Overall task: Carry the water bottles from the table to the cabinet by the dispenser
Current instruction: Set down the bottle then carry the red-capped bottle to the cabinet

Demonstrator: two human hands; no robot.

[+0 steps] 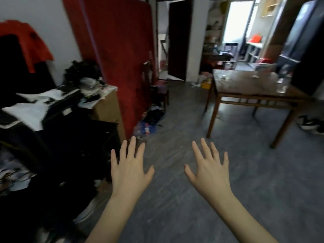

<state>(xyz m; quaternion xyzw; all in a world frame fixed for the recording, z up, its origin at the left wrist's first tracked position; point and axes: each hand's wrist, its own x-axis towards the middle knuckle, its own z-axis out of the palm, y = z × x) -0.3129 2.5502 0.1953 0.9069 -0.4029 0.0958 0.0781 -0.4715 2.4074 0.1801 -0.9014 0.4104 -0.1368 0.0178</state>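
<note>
Room first: grey floor point(184, 199) is running far ahead, w/ a red panel point(119, 55) leaning on the far-left wall and a cluttered pile of dark cloth & papers point(43, 111) sitting near left. Far right, a wooden table point(245, 85) is standing on thin legs, well apart from both hands.

On that table's right end a clear water bottle point(282, 81) is standing upright, long axis vertical, cap up; it's blurred, so label & fill level can't be read. A 2nd one may be just behind it but I can't tell. Some small glassy bits are sitting further left on the tabletop, too smeared to name. No cabinet or dispenser is showing in view.

Hands: left hand point(130, 170) and right hand point(209, 170) are both hanging out in front over the floor, palms down, fingers straight & spread wide, holding nothing, touching nothing.

Key relation: bottle is lying far & to the right of both hands, up-right in view. Right hand is the nearer one; left would be crossing the body to get there. Judgement: carrying hasn't begun yet; next bit is prob walking up to the table's near side, then reaching w/ the right hand & wrapping round the bottle's side, since it's upright.
</note>
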